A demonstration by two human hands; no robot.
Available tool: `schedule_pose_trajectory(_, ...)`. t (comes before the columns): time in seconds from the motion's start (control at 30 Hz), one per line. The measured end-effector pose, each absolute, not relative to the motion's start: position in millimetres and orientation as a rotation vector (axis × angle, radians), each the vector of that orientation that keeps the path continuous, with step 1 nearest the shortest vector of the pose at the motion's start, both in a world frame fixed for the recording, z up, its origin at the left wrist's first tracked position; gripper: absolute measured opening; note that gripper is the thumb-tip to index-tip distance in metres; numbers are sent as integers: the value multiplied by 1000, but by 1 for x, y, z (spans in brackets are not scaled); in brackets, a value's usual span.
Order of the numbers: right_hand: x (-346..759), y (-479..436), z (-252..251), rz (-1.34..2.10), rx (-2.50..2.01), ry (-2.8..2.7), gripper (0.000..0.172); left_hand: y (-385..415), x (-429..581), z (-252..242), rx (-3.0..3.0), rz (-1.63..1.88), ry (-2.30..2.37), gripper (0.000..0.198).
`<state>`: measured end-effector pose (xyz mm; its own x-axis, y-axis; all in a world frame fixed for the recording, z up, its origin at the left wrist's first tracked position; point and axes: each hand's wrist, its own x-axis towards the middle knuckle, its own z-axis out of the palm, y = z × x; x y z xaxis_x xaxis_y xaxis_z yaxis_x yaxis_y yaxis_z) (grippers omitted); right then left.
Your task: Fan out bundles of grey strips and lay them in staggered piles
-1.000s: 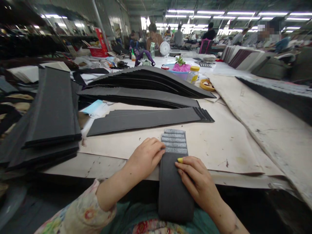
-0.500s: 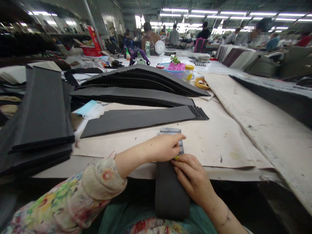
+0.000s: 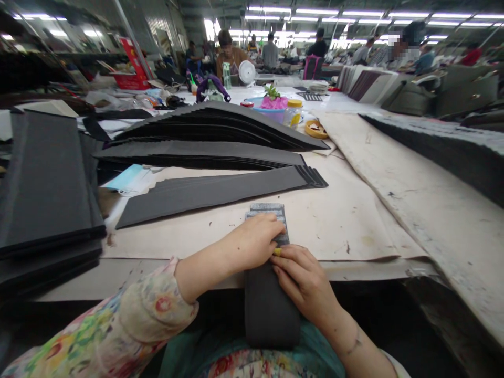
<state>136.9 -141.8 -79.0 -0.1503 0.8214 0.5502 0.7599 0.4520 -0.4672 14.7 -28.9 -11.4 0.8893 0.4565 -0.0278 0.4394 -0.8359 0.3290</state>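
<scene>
Fingering fanned dark gray strips point(image 3: 271, 315), the left hand point(image 3: 255, 239) and right hand point(image 3: 303, 275) curl their fingers, grip unclear, and next likely need gentle steadiness.

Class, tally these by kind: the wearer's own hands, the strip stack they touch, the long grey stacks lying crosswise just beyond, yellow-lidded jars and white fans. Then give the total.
Left hand, right hand: 2
Touched strip stack: 1
Back grey stack, middle grey stack, front grey stack: 3
Yellow-lidded jar: 1
White fan: 1
Total: 8
</scene>
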Motion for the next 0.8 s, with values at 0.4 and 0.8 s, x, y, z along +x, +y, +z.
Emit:
schedule_pose_trajectory(0.4,134,-145,-78,60,-1333,-1885,24,-51,9,-22,2932,113,612,19)
schedule_pose_trajectory(0.8,134,-142,-73,116,-1383,-1895,18,-48,-1,-24,2906,127,593,22)
